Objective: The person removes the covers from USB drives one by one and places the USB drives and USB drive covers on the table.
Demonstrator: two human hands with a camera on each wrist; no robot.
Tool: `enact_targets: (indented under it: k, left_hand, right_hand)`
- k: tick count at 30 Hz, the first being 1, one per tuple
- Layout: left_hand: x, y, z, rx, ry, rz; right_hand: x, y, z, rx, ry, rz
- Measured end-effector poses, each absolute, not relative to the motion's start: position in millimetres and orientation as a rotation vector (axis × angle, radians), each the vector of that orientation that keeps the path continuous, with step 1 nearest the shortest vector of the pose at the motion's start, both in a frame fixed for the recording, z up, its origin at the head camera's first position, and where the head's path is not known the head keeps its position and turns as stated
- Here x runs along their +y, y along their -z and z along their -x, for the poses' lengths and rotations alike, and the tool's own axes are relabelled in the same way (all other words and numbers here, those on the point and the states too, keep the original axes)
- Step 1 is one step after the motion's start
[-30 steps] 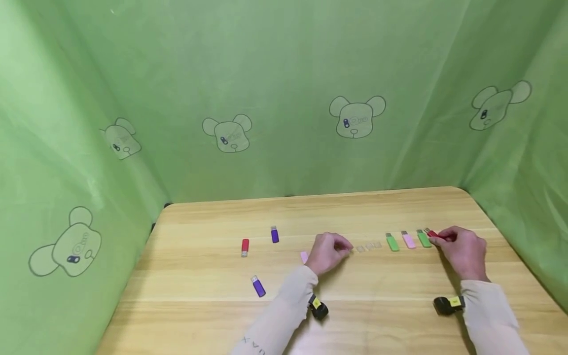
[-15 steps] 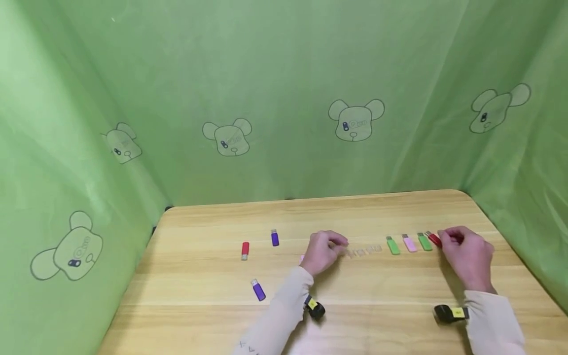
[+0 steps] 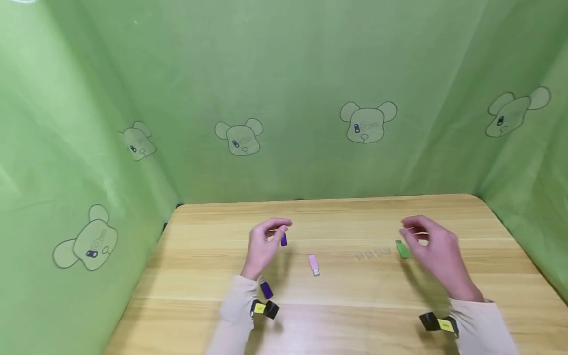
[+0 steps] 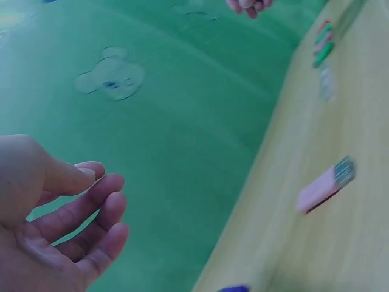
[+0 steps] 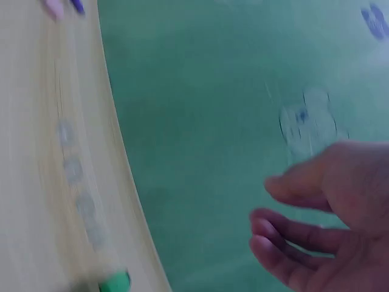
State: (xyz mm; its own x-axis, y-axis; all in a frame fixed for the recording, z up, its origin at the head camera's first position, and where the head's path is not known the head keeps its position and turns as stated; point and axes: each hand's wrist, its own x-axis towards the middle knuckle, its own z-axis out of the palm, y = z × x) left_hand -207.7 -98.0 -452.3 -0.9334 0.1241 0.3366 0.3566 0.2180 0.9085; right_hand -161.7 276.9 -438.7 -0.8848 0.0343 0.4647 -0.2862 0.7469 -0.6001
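Observation:
My left hand (image 3: 261, 247) hovers over the table's left part, fingers loosely curved and holding nothing visible. Behind its fingertips is a purple USB stick (image 3: 284, 240); another purple USB stick (image 3: 266, 290) lies by the wrist. A pink USB stick (image 3: 313, 264) rests to the right. My right hand (image 3: 437, 251) is raised above the right part, thumb and fingers apart, nothing between them. Beside it lies a green USB stick (image 3: 403, 250). In the left wrist view, a pink stick (image 4: 324, 42), a second green stick (image 4: 323, 34) and a red stick (image 4: 324, 25) continue that row.
Several small clear caps (image 3: 373, 253) lie in a row mid-table. The wooden table (image 3: 337, 320) has a rounded far right corner. Green curtains (image 3: 301, 167) with bear-head drawings hang behind it and at both sides.
My right hand has let go of the red USB stick, lifted and moved left. My left hand has left a clear cap at the row's left end, risen and moved left.

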Motion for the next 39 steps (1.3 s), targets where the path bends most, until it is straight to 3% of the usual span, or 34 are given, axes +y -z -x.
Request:
enact_targets:
  k: [8, 20, 31, 39]
  left_hand:
    - [-127.9, 450.1, 200.3, -2.195, 1.812, 0.381]
    - [-138.3, 451.3, 195.7, -2.158, 1.88, 0.336]
    - [-148.6, 460.2, 196.1, -2.191, 1.882, 0.272]
    - [-157.7, 461.8, 195.5, -2.178, 1.898, 0.254]
  right_hand:
    - [217.9, 450.2, 178.2, -2.641, -0.989, -0.706]
    - [149.3, 491.2, 211.8, -2.792, -1.092, -1.243]
    - [123.6, 504.3, 230.2, -2.687, -1.144, -1.531]
    - [122.9, 504.7, 232.7, -2.722, -1.093, -1.586]
